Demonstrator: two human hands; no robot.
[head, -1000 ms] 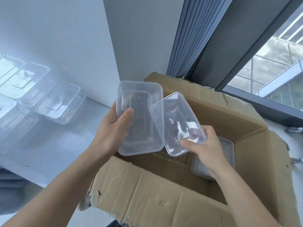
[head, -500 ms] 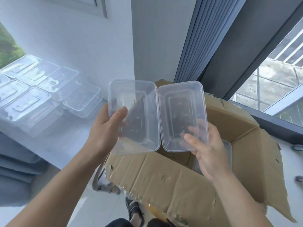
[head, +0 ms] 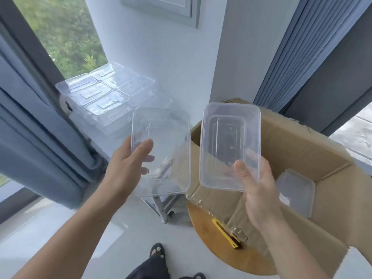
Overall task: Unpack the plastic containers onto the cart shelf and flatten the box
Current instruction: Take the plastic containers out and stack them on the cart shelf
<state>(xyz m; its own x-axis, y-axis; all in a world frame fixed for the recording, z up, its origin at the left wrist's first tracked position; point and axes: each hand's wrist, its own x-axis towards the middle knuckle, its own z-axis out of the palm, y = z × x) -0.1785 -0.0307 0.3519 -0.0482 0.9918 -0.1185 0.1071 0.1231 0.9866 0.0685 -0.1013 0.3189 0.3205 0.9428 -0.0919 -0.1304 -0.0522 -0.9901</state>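
Observation:
My left hand [head: 128,160] grips a clear rectangular plastic container [head: 163,137] by its near left edge, held in the air in front of the cart. My right hand [head: 255,186] holds a second clear container [head: 225,137] by its near corner, above the open cardboard box [head: 302,150]. The two containers are a small gap apart. Several clear containers [head: 104,95] sit packed on the cart shelf [head: 153,97] at the upper left. One more container [head: 296,188] lies inside the box.
The box rests on a round wooden stool [head: 203,236] with a yellow utility knife [head: 225,230] on it. Blue curtains [head: 40,137] hang at the left, and grey ones at the upper right. A cart leg with a wheel [head: 165,214] stands beside the stool. My feet show at the bottom.
Both hands lifted the two containers out of the box and moved them apart and leftward. The view swung left, showing the cart and the stool.

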